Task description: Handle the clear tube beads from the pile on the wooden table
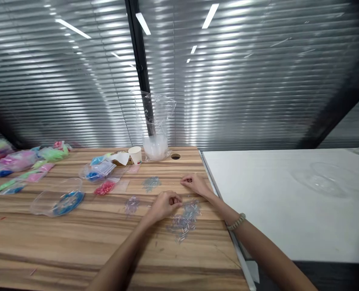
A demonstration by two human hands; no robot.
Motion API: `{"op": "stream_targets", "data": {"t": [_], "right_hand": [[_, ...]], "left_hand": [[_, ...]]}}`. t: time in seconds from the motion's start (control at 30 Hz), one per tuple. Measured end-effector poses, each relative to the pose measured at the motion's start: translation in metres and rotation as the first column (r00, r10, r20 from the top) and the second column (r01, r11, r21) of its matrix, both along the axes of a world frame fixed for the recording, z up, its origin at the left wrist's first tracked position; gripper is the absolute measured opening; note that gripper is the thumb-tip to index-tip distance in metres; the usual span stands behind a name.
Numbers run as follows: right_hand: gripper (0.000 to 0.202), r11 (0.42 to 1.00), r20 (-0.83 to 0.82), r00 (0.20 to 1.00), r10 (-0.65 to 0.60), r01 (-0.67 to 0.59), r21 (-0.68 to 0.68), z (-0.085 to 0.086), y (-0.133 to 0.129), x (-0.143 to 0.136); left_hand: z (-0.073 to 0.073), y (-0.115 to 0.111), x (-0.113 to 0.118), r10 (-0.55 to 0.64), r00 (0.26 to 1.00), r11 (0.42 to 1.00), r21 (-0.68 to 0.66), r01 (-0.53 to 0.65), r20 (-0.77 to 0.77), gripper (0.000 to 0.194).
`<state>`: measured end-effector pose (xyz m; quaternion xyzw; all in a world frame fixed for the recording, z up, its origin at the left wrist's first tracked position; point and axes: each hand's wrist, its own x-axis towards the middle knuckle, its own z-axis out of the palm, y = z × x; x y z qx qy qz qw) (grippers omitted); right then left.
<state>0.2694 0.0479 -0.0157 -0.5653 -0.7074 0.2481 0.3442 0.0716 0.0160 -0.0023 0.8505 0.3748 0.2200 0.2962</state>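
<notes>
A loose pile of small clear tube-like pieces (184, 221) lies on the wooden table in front of me. My left hand (165, 206) is beside its upper left edge, thumb and fingers pinched together. Just beyond the pile, to the right, my right hand (195, 184) is low over the table with its fingertips closed together. What either hand holds, if anything, is too small to make out. To the left of my left hand lies a small pile of purplish pieces (132, 205). A grey-blue pile (151, 183) lies farther back, between the hands and the cup.
Left stand a clear container with blue contents (68, 203), a bag of red pieces (104, 187) and several colourful bags (18, 161). A paper cup (135, 155) and a plastic bag with white contents (155, 146) stand at the back. A white table (267, 194) adjoins on the right.
</notes>
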Motion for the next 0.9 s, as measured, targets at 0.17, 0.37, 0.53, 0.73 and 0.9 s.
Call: {"op": "stream_targets", "data": {"t": [0.17, 0.37, 0.53, 0.73, 0.9], "right_hand": [[0.026, 1.000, -0.076, 0.997, -0.014, 0.015, 0.002, -0.006, 0.007, 0.003], [0.044, 0.997, -0.311, 0.947, -0.076, 0.064, -0.050, -0.012, 0.000, 0.021], [0.052, 0.963, -0.296, 0.917, -0.267, 0.268, -0.036, -0.016, 0.005, 0.045], [0.037, 0.924, -0.162, 0.917, -0.364, 0.377, 0.062, -0.017, 0.008, 0.056], [0.033, 0.947, -0.012, 0.953, -0.302, 0.301, 0.114, -0.017, 0.005, 0.052]], "left_hand": [[-0.006, 0.009, 0.004, 0.119, 0.993, 0.993, 0.019, -0.119, -0.015, 0.016], [-0.007, 0.035, 0.013, 0.190, 0.981, 0.978, 0.089, -0.188, -0.021, 0.013], [-0.013, 0.046, 0.017, 0.322, 0.947, 0.927, 0.199, -0.319, 0.019, 0.017], [-0.014, 0.029, 0.008, 0.458, 0.886, 0.858, 0.294, -0.420, -0.069, 0.038], [-0.005, 0.016, 0.018, 0.534, 0.741, 0.828, 0.430, -0.360, -0.408, 0.031]]}}
